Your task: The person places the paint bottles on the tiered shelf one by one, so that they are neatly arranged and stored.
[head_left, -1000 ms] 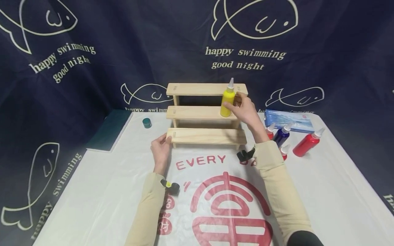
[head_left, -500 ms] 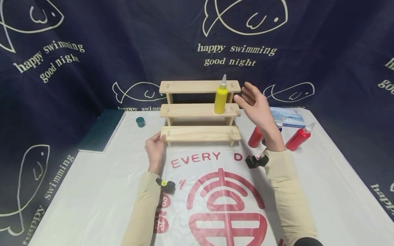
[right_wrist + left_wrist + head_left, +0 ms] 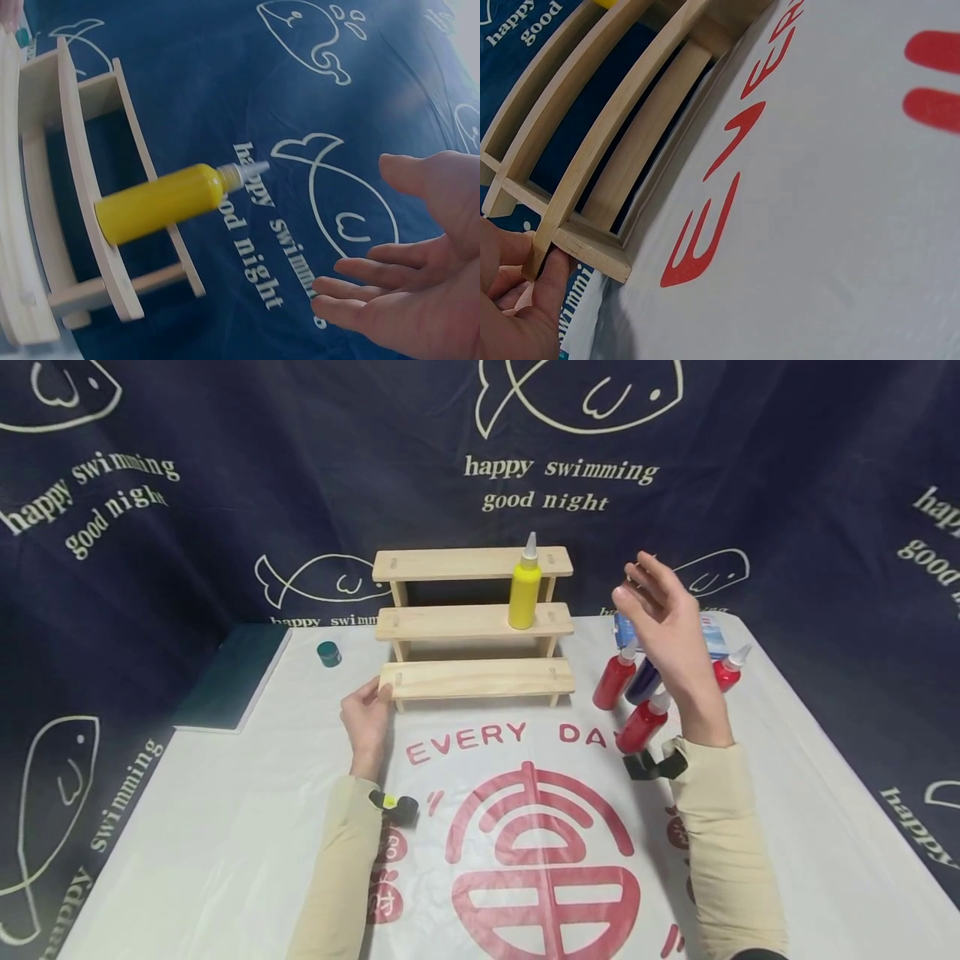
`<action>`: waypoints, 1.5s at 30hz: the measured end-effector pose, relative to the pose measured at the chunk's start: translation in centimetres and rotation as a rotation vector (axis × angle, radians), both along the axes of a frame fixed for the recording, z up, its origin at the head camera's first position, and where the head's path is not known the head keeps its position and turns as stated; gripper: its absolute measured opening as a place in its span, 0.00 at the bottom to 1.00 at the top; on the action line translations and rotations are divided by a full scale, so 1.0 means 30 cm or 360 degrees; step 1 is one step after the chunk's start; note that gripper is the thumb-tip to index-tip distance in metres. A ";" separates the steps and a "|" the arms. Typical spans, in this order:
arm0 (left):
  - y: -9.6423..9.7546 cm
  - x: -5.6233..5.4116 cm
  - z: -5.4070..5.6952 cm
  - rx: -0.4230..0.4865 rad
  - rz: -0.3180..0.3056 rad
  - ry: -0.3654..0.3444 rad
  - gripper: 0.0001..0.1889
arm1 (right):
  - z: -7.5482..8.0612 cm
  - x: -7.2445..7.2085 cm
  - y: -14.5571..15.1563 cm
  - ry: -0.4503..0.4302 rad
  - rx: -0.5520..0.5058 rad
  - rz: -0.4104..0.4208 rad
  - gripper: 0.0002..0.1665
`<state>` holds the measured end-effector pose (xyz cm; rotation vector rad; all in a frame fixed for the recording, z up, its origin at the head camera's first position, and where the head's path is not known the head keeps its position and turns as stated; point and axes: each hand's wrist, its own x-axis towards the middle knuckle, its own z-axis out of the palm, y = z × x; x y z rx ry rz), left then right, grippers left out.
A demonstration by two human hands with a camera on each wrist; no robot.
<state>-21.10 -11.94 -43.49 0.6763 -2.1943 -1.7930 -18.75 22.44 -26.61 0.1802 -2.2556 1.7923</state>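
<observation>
A three-tier wooden shelf [image 3: 474,677] stands toward the back of the table. On its middle tier, right of centre, a yellow squeeze bottle [image 3: 524,597] with a pale pointed nozzle stands upright. My left hand [image 3: 367,720] pinches the left end of the lowest tier; in the left wrist view thumb and fingers [image 3: 549,289] close on the board's end. My right hand [image 3: 670,635] is raised in the air right of the shelf, fingers loosely bent and holding nothing. The right wrist view has the yellow bottle well apart from its fingertips.
Right of the shelf are red bottles [image 3: 614,680], a dark blue bottle [image 3: 643,682] and a blue picture box [image 3: 712,634], partly behind my right hand. A small green jar [image 3: 328,653] and a dark green book [image 3: 231,677] lie to the left. A navy curtain [image 3: 315,460] hangs behind.
My right hand has let go of the yellow bottle and moved right, away from the shelf. The bottle stays on the middle tier. My left hand keeps its hold on the lowest tier.
</observation>
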 end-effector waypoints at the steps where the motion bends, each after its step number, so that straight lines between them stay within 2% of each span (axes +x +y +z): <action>1: -0.002 0.000 0.001 0.0002 0.0003 0.0003 0.20 | -0.003 0.003 0.008 0.0003 -0.0025 -0.0007 0.39; 9: -0.012 0.005 0.005 0.0012 0.0024 -0.0001 0.20 | -0.027 0.024 0.084 0.0071 -0.0130 -0.0104 0.37; 15: -0.018 0.006 0.002 0.0008 0.0023 -0.0013 0.20 | -0.045 0.035 0.143 0.0052 -0.0246 -0.0202 0.36; 22: -0.025 0.002 0.008 0.0017 0.0034 -0.0016 0.20 | -0.066 0.041 0.200 0.0049 -0.0287 -0.0304 0.35; 28: -0.026 0.002 0.008 0.0025 0.0017 -0.0016 0.20 | -0.090 0.051 0.258 -0.0058 -0.0360 -0.0384 0.36; 32: -0.025 0.003 0.007 0.0031 0.0014 -0.0003 0.20 | -0.111 0.052 0.303 -0.0078 -0.0421 -0.0478 0.36; 38: -0.021 -0.001 0.004 0.0046 0.0008 0.0027 0.19 | -0.134 0.056 0.360 -0.0215 -0.0289 -0.0666 0.36; 45: -0.004 -0.003 0.004 0.0069 -0.0002 0.0072 0.19 | -0.189 0.058 0.422 -0.0296 -0.0345 -0.0769 0.39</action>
